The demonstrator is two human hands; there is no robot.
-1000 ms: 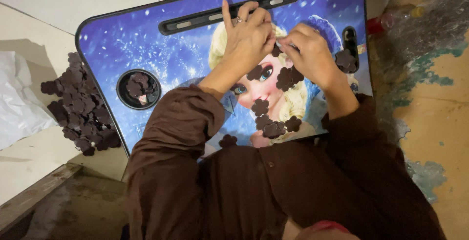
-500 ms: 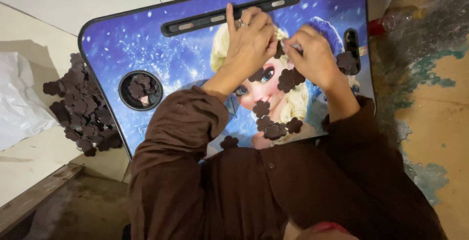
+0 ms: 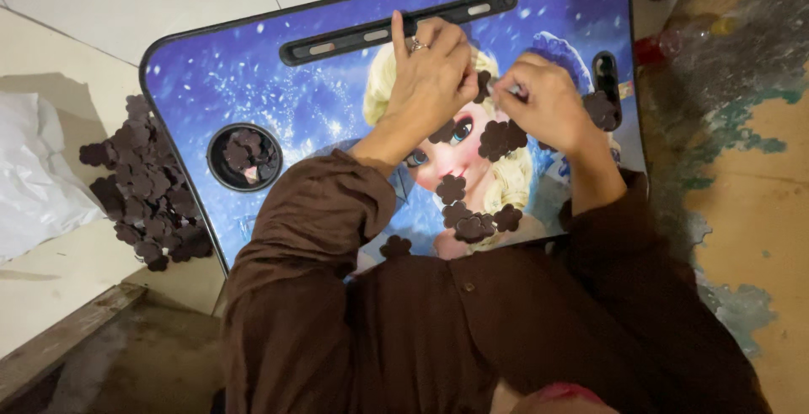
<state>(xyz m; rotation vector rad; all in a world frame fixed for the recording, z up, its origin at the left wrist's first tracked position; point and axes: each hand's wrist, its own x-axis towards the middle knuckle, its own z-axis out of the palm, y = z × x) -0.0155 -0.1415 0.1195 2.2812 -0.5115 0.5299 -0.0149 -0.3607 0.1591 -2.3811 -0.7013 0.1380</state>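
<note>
A small blue lap table [image 3: 253, 85] printed with a cartoon figure is laid across the lap of a person in dark brown sleeves, and nearly the whole view is filled by it. A long dark slot [image 3: 396, 28] runs along its far edge, and a round cup recess [image 3: 244, 156] is set near its left edge; a few dark pieces are held in that recess. Off the left edge, on the pale floor tiles, a heap of dark brown flower-shaped cutouts [image 3: 143, 186] is piled, with a white plastic bag [image 3: 34, 178] beside it. More cutouts [image 3: 472, 216] are scattered near the table's near edge and middle.

Towards the far right of the table the two hands are brought close together. The left hand [image 3: 430, 85] is seen with its forefinger raised and the other fingers curled, a ring being worn on one of them. The right hand [image 3: 543, 102] is pinched narrowly at the fingertips. A single dark cutout [image 3: 482, 85] is seen between the two hands and appears to be gripped by both, though which fingers bear on it cannot be told.

The step in hand is judged to be fine work on that one piece, perhaps the parting or peeling of a layer. A steady pinch and a small, careful pull would be called for next.
</note>
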